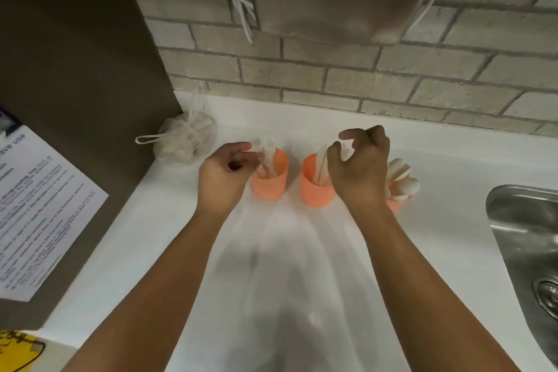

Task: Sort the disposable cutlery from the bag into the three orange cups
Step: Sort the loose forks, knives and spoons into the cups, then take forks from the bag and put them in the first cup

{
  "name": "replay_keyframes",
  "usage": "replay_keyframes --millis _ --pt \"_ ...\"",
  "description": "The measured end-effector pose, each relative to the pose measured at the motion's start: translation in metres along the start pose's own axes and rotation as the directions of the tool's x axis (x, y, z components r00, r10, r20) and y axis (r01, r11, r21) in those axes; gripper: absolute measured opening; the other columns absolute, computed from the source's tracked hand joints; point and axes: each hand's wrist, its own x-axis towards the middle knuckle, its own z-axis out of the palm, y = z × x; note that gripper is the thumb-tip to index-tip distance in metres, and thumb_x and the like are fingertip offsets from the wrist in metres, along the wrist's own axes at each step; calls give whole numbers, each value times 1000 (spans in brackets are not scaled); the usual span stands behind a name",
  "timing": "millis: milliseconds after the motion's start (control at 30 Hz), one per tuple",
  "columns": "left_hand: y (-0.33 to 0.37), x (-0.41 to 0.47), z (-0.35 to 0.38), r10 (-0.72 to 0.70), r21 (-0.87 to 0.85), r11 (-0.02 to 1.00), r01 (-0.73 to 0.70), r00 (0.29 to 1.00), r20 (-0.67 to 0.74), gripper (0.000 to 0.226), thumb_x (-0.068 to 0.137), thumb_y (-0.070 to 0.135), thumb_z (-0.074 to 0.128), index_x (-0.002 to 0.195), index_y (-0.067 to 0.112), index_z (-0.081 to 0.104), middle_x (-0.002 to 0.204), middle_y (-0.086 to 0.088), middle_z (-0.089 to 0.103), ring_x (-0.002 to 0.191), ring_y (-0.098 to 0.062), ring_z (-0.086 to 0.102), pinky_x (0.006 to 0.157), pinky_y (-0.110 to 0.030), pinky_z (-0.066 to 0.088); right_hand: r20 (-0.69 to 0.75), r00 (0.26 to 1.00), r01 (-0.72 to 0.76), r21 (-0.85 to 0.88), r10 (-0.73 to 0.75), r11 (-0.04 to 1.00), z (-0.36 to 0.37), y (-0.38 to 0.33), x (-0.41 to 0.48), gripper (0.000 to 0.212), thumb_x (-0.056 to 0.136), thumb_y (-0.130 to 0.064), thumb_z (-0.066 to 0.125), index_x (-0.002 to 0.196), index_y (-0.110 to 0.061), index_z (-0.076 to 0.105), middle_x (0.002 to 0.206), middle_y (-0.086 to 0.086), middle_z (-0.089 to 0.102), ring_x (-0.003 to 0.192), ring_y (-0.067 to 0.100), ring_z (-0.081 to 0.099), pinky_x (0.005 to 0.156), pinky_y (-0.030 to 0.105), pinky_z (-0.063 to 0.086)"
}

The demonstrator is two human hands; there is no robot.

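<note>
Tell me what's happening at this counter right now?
A person is sorting white plastic cutlery into three orange cups on a white counter. The left hand is at the left cup, which holds forks. The right hand is over the middle cup, fingers pinched on a white piece; what kind is unclear. The right cup, partly hidden, holds spoons. A mesh bag sits at the back left.

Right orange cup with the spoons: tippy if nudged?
Probably. The right orange cup looks like thin, light plastic, and its spoons fan out well above the rim toward the sink, so it is likely top-heavy. On the smooth white counter it may slide first.
</note>
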Motion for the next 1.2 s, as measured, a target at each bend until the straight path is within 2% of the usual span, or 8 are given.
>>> replay_keyframes --millis 200,300,500,633,733,900,1067,1200 --pt "-12 51 -37 174 217 969 -121 955 -242 17 96 23 74 109 13 71 97 3 72 86 -15 69 83 -19 55 214 955 175 147 -204 974 36 -41 -42 8 85 -11 66 91 -13 71 86 -6 50 75 10 49 69 14 33" --pt "-35 93 -60 204 436 896 -85 950 -235 25 95 23 73 117 13 70 118 -1 65 96 -18 65 91 -24 52 418 885 114 236 -207 965 50 -43 -59 9 85 -8 64 83 -14 69 65 -10 55 58 5 50 60 11 36" --pt "-99 165 -101 47 906 423 -11 999 -10 59 91 48 64 146 34 50 152 -11 47 139 -34 40 112 -51 35 762 622 97 152 -180 984 66 -21 -95 16 92 -13 61 80 -23 66 74 -17 65 71 1 62 65 10 43" --pt "-101 182 -110 -21 951 301 -73 996 83 64 94 47 60 154 40 38 160 -10 36 140 -36 36 114 -51 35 805 574 128 93 -151 987 66 -5 -111 16 93 -16 59 82 -25 67 81 -17 67 79 4 64 71 10 45" --pt "-103 184 -109 -106 964 255 -80 988 111 58 97 40 55 154 34 41 158 -9 39 139 -39 35 113 -53 36 815 574 81 47 -85 996 60 7 -115 17 93 -17 57 83 -23 70 82 -15 68 79 5 64 69 12 47" --pt "-122 185 -112 -60 977 68 -200 977 204 60 85 43 26 118 17 68 123 -9 66 121 -31 54 101 -47 35 820 572 -12 -28 30 1000 51 22 -111 17 95 -19 58 86 -23 71 82 -12 70 78 5 65 70 17 51" --pt "-118 154 -109 -25 970 35 -239 971 240 45 99 33 33 110 13 73 117 -9 68 116 -33 53 96 -45 42 811 579 -86 -38 81 996 46 24 -110 19 98 -19 58 85 -28 69 76 -13 67 67 -1 62 64 12 44" --pt "-115 110 -126 -93 952 268 -146 980 176 61 97 38 20 98 10 74 100 -11 71 104 -34 62 87 -42 50 805 590 -88 -16 65 996 43 16 -113 18 99 -17 59 88 -25 71 79 -14 68 72 -4 61 68 12 45"
